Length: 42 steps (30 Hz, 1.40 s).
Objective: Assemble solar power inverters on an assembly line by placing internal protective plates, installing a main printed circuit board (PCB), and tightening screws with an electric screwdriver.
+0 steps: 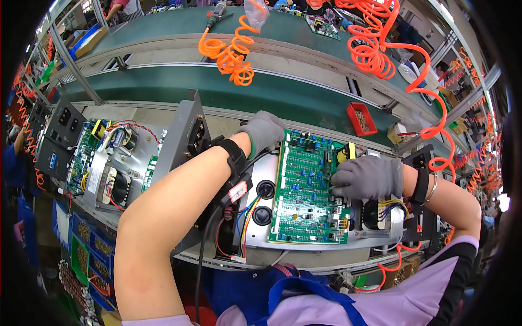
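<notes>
- Head view: second open chassis at far left on the worktop, with a small green board, coil and red wires showing inside.
- Blue bins of small parts sit below it at the worktop edge.
- Grey metal panel stands upright between that chassis and the unit in hand.
- Left hand, grey glove, black wrist strap, rests at the top left corner of the circuit board; fingers curled over the board edge, touching it. Whether they pinch anything, cannot tell.
- Circuit board, green, lies flat on the grey unit at frame centre, between the two hands; two black round knobs and a bundle of coloured wires just left of it.
- Right hand, grey glove, lies on the board's right edge; fingers together, tips pressed down on the board.
- Red tray of small parts on the green conveyor beyond.
- Orange coiled hoses hang above, right of centre.
</notes>
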Each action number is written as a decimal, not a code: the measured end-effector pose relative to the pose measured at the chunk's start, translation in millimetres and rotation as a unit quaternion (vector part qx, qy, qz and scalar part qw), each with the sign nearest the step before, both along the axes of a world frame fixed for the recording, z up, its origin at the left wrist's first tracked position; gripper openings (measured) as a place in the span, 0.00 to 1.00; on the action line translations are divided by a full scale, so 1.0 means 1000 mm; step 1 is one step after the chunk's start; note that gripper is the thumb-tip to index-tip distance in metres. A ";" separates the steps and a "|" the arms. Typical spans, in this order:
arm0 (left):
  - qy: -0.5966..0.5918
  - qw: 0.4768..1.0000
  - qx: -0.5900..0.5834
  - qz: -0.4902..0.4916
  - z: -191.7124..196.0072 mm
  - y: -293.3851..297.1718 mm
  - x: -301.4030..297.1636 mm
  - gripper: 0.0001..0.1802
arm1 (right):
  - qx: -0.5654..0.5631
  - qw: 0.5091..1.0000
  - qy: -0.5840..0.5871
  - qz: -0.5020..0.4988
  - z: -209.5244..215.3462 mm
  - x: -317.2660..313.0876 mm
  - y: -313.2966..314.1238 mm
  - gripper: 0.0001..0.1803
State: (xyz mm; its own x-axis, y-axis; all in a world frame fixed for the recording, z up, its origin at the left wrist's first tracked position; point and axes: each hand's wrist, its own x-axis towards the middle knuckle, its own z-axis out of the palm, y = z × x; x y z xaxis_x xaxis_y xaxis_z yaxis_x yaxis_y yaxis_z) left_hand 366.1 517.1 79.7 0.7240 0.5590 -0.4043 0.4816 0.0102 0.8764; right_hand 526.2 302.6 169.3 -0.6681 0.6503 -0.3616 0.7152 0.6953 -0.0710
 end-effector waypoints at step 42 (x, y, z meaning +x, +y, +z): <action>-0.126 0.927 0.354 0.000 -0.008 -0.200 -0.152 0.23 | 0.243 0.701 0.401 -0.537 -0.091 -0.092 -0.169 0.36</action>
State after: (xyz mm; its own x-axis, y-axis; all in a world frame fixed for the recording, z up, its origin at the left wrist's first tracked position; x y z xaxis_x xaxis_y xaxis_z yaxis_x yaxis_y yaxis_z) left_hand 214.3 317.6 71.7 0.7448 0.6202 0.2462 0.2612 -0.6106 0.7476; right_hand 433.9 133.9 77.9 0.4407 0.8499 0.2890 0.7099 -0.1329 -0.6916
